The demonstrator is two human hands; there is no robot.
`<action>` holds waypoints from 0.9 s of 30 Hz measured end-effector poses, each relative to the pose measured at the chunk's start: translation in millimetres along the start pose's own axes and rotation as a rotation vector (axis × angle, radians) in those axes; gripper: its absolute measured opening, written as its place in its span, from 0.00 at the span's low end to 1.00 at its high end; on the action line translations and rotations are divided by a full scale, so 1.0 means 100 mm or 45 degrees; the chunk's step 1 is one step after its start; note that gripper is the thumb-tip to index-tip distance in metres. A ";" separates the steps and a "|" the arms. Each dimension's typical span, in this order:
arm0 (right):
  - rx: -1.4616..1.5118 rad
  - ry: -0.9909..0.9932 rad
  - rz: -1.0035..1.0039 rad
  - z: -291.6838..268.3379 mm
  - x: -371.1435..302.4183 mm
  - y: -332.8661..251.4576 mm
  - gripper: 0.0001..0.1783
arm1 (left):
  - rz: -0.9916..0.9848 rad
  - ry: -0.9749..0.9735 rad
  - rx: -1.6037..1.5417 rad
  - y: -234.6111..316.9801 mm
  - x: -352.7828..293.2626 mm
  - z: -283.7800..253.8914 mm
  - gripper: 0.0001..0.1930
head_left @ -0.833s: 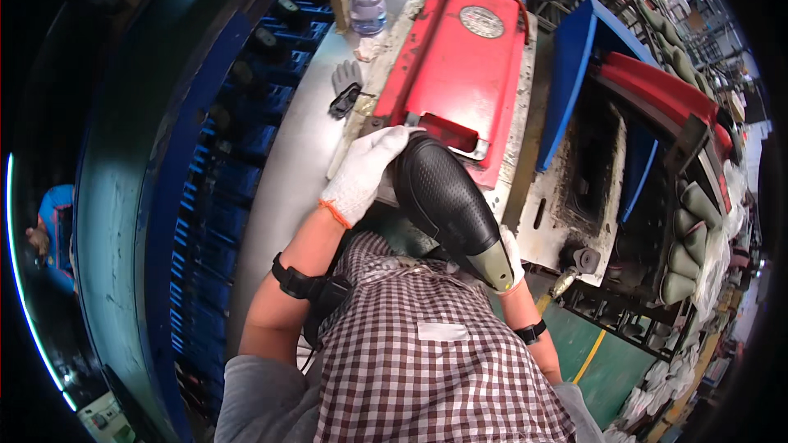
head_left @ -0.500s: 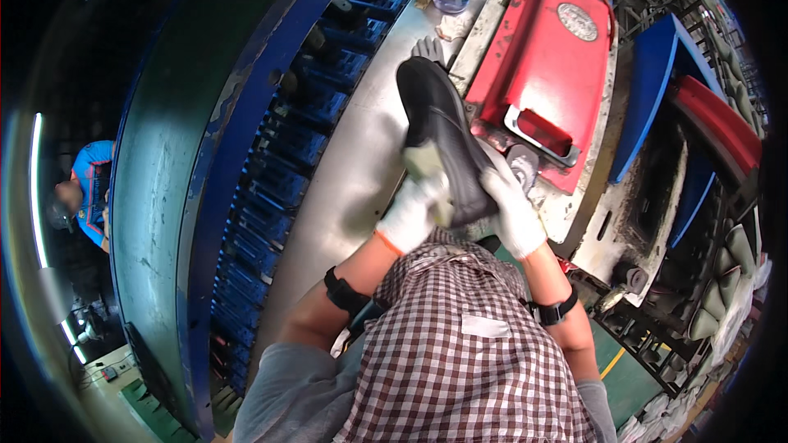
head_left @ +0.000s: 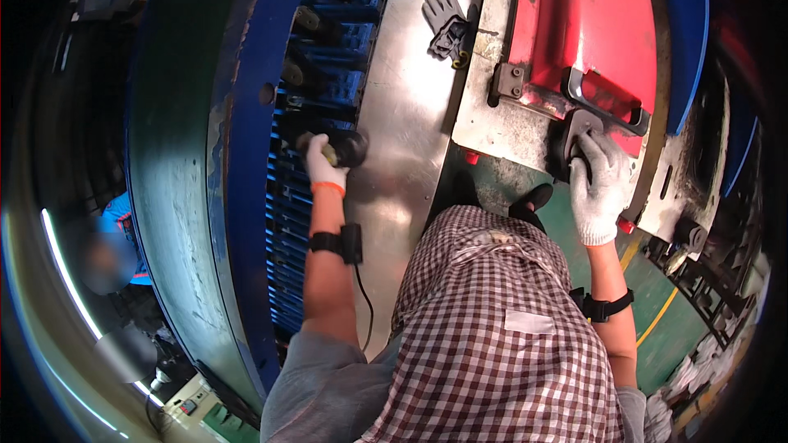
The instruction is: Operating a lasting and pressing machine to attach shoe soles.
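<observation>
My left hand (head_left: 325,166), in a white glove with an orange cuff, is closed on a black shoe (head_left: 351,148) at the edge of the blue slotted rack (head_left: 283,205). Part of the shoe is lost in the rack's shadow, and a yellowish patch shows by my fingers. On the other side, my right hand (head_left: 601,184), also gloved in white, has its fingers curled over a dark grey rounded piece (head_left: 568,143) at the front of the red-lidded machine (head_left: 603,41). What kind of piece this is I cannot tell.
A grey work glove (head_left: 446,20) lies on the metal ledge (head_left: 402,90) between rack and machine. Blue panels (head_left: 688,41) stand at the right. A long green-and-blue beam (head_left: 176,156) runs along the left, with another person (head_left: 123,238) beyond it.
My hands have parted. The left has carried the black shoe left to the rack; the right has let go of it and moved right onto the dark grey piece. The view has shifted.
</observation>
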State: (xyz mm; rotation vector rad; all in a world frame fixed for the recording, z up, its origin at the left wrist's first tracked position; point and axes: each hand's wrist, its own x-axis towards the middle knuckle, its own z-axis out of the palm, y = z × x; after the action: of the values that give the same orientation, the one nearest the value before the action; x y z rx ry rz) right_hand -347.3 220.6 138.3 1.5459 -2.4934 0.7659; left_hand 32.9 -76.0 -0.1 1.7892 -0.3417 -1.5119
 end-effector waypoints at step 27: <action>0.000 0.028 0.071 0.03 0.04 0.00 0.20 | 2.018 -1.106 0.742 -0.35 -1.83 1.94 0.29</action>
State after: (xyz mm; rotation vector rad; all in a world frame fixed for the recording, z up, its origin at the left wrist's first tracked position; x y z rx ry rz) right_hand -348.2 216.1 137.1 1.4653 -2.5302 0.7866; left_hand -205.1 -8.2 105.3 0.4836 -2.1303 -0.7985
